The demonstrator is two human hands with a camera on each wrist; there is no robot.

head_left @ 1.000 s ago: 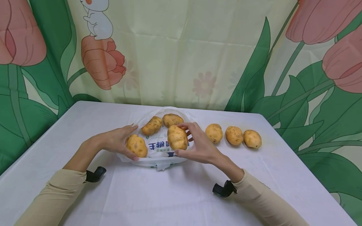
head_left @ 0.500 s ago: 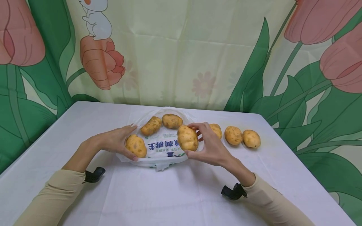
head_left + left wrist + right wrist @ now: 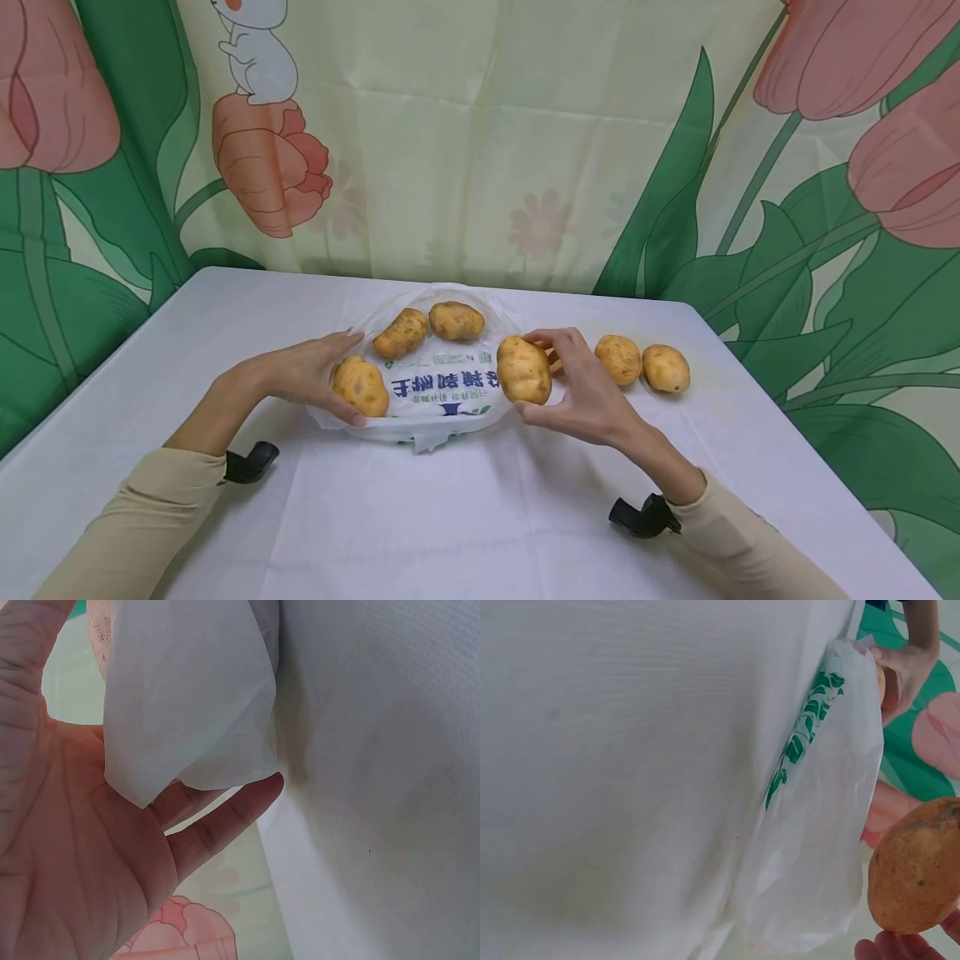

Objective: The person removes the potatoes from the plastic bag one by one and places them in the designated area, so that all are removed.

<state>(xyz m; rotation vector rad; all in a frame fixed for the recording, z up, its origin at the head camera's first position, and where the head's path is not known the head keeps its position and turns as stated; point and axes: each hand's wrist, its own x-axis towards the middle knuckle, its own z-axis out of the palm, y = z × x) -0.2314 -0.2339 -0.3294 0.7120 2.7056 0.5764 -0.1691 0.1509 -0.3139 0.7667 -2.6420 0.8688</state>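
A white plastic bag (image 3: 442, 429) with blue print lies opened out on the table. Inside it, a knobbly potato (image 3: 401, 334) and an oval potato (image 3: 457, 321) lie at the back. My left hand (image 3: 311, 375) curves around a potato (image 3: 362, 387) at the bag's left side, thumb in front and fingers behind. A fold of the bag (image 3: 187, 690) hangs against its palm in the left wrist view. My right hand (image 3: 577, 392) grips another potato (image 3: 523, 370) between thumb and fingers, at the bag's right edge. Its fingers partly show behind that potato.
To the right of the right hand, a potato (image 3: 618, 360) and another potato (image 3: 666, 368) sit side by side on the white-covered table (image 3: 420, 533). One more is largely hidden behind the right hand. A tulip-printed curtain (image 3: 480, 167) hangs behind the table.
My right hand has moved rightward with its potato, from over the bag to its right edge, covering the nearest potato of the row. My left hand has stayed in place.
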